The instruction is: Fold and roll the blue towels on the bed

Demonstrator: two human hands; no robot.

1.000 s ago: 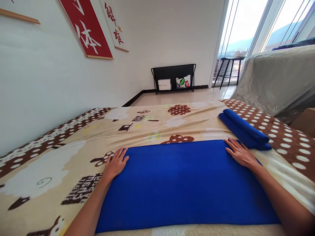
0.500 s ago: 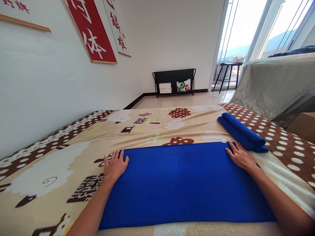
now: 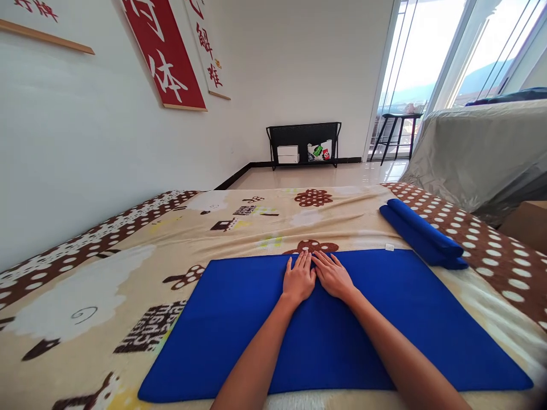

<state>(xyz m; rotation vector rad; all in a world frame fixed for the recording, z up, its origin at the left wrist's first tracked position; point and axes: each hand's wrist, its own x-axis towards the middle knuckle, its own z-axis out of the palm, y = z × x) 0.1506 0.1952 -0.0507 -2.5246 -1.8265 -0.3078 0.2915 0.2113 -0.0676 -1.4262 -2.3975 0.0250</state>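
Note:
A rectangular blue cloth (image 3: pixel 205 336) lies spread flat on a patterned blanket (image 3: pixel 239 242), a small white tag (image 3: pixel 389 247) on its far edge. My left hand (image 3: pixel 299 278) rests palm down at the middle of that far edge, fingers stretched out. Right beside it, my right hand (image 3: pixel 332 275) also lies flat on the cloth, its fingertips close to the left ones. Both hands hold nothing. To the right, a second blue cloth (image 3: pixel 421 233), rolled or folded into a strip, lies just past the flat cloth's far right corner.
Brown polka-dot borders (image 3: pixel 504 256) run along the blanket's sides. A white wall (image 3: pixel 64 142) with hanging scrolls (image 3: pixel 173 68) stands left. Beyond are a low black rack (image 3: pixel 303 135), a stool (image 3: pixel 397 125) by the window, covered furniture (image 3: pixel 478 148) and a cardboard box (image 3: pixel 527 228) at right.
Both hands have slid inward from the cloth's far left and right corners to the middle of its far edge. The rolled cloth has stayed in place.

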